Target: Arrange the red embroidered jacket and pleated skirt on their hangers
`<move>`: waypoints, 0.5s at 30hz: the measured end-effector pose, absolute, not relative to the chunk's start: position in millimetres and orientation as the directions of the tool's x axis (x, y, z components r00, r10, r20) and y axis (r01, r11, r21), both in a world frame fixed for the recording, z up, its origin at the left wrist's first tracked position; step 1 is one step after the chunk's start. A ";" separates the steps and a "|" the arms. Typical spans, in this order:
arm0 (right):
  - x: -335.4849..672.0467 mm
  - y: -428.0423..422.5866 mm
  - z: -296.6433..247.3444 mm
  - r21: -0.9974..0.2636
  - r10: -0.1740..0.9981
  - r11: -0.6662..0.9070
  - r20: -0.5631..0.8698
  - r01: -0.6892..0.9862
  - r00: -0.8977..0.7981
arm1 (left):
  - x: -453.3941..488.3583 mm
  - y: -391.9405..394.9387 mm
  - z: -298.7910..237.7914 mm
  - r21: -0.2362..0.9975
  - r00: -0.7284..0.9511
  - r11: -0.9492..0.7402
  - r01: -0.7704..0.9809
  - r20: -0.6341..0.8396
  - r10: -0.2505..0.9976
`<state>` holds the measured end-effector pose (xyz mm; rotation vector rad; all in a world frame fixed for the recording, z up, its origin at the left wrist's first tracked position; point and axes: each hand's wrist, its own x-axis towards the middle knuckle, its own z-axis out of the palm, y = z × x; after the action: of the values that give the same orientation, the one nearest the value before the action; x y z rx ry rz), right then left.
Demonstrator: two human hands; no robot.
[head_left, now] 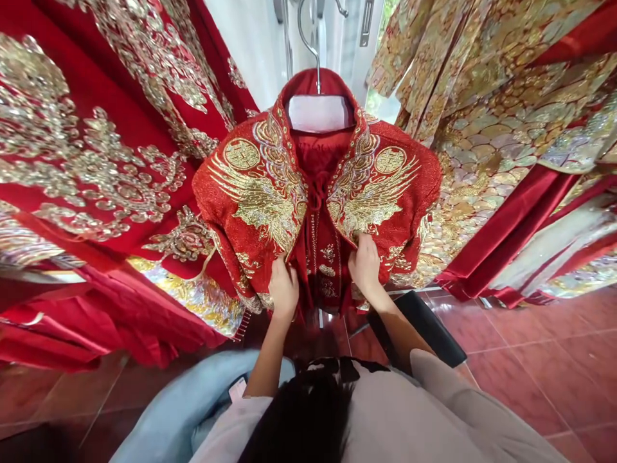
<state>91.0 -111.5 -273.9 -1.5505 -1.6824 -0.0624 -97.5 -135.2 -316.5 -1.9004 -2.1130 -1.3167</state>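
A red jacket with gold phoenix embroidery hangs in front of me on a metal hanger with a white padded bar. My left hand grips the lower edge of the jacket's left front panel. My right hand grips the lower edge of the right front panel. The two panels are held slightly apart, and a red embroidered inner garment shows in the gap between them.
Red and gold embroidered garments hang close at the left and at the right. A black flat object sits under my right forearm. A light blue cloth lies by my left side. The floor has red tiles.
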 end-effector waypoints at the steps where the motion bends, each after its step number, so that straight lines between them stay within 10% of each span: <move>1: 88.4 -119.3 -268.3 -0.500 0.807 0.271 0.584 0.823 0.088 | -98.6 -141.6 -317.5 0.582 -0.258 -0.097 0.808 0.497 0.829; 10: 33.5 -165.1 -253.5 -0.765 0.831 0.475 0.553 0.436 0.065 | -49.7 -195.7 -318.9 0.850 -0.478 -0.116 0.514 0.397 0.784; 15: 38.0 -138.6 -239.2 -0.766 0.847 0.448 0.529 0.461 0.054 | -25.9 -176.2 -331.0 0.843 -0.278 -0.099 0.529 0.283 0.918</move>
<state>38.0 -138.6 -239.2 -1.1750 -1.5812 0.4322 -25.9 -176.2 -331.0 -2.0500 -2.3189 -1.7379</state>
